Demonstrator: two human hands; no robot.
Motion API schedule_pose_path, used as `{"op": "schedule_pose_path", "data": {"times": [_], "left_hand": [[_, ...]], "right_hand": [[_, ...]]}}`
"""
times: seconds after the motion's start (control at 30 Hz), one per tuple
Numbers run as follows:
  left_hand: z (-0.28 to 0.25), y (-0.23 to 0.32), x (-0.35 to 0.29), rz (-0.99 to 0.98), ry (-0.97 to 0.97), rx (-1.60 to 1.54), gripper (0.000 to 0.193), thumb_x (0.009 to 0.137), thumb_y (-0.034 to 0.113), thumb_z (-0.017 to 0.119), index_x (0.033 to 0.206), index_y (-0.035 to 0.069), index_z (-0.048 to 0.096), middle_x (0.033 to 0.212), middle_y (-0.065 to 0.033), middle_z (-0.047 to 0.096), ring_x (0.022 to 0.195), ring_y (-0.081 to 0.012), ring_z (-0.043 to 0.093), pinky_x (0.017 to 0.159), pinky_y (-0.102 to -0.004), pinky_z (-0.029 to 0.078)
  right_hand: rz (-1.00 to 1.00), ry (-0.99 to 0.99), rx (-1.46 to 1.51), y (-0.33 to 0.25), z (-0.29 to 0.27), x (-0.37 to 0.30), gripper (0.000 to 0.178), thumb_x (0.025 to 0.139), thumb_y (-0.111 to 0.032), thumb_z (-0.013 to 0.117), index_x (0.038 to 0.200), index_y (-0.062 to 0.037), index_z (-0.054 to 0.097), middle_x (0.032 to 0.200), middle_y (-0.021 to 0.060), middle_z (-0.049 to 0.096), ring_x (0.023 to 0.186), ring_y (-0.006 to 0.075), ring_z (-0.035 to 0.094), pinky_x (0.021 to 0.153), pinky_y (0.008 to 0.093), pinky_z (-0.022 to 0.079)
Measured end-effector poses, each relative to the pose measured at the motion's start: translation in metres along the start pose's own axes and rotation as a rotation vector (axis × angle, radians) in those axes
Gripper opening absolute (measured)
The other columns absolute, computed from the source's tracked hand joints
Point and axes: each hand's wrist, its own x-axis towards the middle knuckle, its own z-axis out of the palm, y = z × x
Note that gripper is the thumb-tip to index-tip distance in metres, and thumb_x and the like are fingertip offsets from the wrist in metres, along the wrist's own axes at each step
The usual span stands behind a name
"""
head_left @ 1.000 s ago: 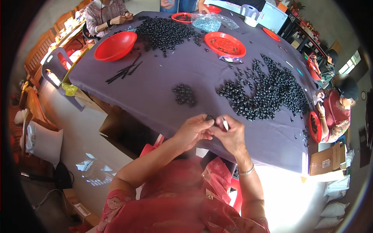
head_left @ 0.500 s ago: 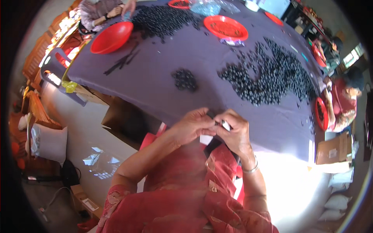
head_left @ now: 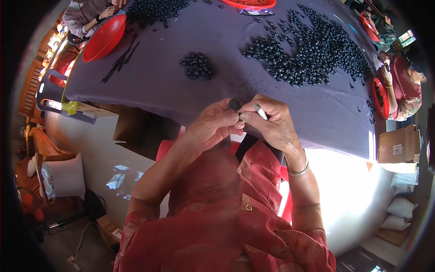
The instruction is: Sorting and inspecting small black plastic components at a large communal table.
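Note:
My left hand (head_left: 210, 122) pinches a small round black piece (head_left: 234, 104) between thumb and fingers, just over the near edge of the table. Against it my right hand (head_left: 275, 121) is closed, with a slim white-handled tool (head_left: 260, 112) sticking up between its thumb and fingers; the working end is hidden. The fingertips of both hands meet at the black piece. Beyond them on the purple cloth lies a small cluster of black pieces (head_left: 197, 65). To its right spreads a large heap of similar black pieces (head_left: 308, 54).
A red bowl (head_left: 105, 38) stands at the far left beside thin black strips (head_left: 121, 58). Another heap of black pieces (head_left: 152, 11) and a red tray (head_left: 250, 3) lie farther back. Other people sit at the left and right edges. An open cardboard box (head_left: 145, 131) sits below the table's left edge.
My view has tilted, so the table and its heaps sit higher in the picture. Both hands remain together, and the black piece now shows more plainly between them.

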Motion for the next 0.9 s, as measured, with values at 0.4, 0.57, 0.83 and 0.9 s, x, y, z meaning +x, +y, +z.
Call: {"op": "schedule_pose_path", "data": {"times": [0.4, 0.57, 0.83, 0.9], "left_hand": [[0.004, 0.001, 0.000, -0.001, -0.032, -0.034, 0.019, 0.086, 0.013, 0.065, 0.101, 0.010, 0.053, 0.083, -0.0006, 0.057, 0.076, -0.0120, 0.054, 0.069, -0.0299, 0.049], [0.006, 0.007, -0.001, 0.035, -0.027, -0.014, 0.019, 0.085, 0.013, 0.066, 0.099, 0.011, 0.053, 0.082, 0.0009, 0.056, 0.075, -0.0113, 0.052, 0.069, -0.0294, 0.046], [0.007, 0.013, -0.003, 0.153, -0.048, 0.020, 0.014, 0.086, 0.013, 0.066, 0.094, 0.010, 0.055, 0.084, -0.0020, 0.057, 0.076, -0.0118, 0.054, 0.070, -0.0285, 0.046], [0.008, 0.014, -0.004, 0.168, -0.027, 0.022, 0.012, 0.086, 0.012, 0.065, 0.094, 0.009, 0.056, 0.087, -0.0042, 0.059, 0.078, -0.0124, 0.056, 0.071, -0.0277, 0.047]], "right_hand": [[0.152, -0.109, 0.234, -0.005, -0.001, 0.005, 0.008, 0.089, -0.004, 0.059, 0.090, 0.0012, 0.065, 0.075, -0.0007, 0.058, 0.071, 0.0078, 0.053, 0.065, 0.0226, 0.043], [0.065, 0.048, -0.149, -0.014, -0.003, 0.001, 0.012, 0.089, -0.011, 0.061, 0.092, 0.0008, 0.063, 0.076, -0.0005, 0.058, 0.071, 0.0072, 0.051, 0.066, 0.0232, 0.044], [-0.336, 0.026, -0.664, -0.014, 0.001, -0.013, 0.025, 0.084, -0.019, 0.066, 0.101, -0.0008, 0.061, 0.079, 0.0090, 0.060, 0.064, 0.0214, 0.058, 0.060, 0.0283, 0.048], [-0.449, 0.053, -0.727, -0.011, 0.008, -0.009, 0.024, 0.075, -0.014, 0.073, 0.096, -0.0063, 0.063, 0.069, 0.0056, 0.053, 0.056, 0.0248, 0.054, 0.047, 0.0365, 0.043]]}}
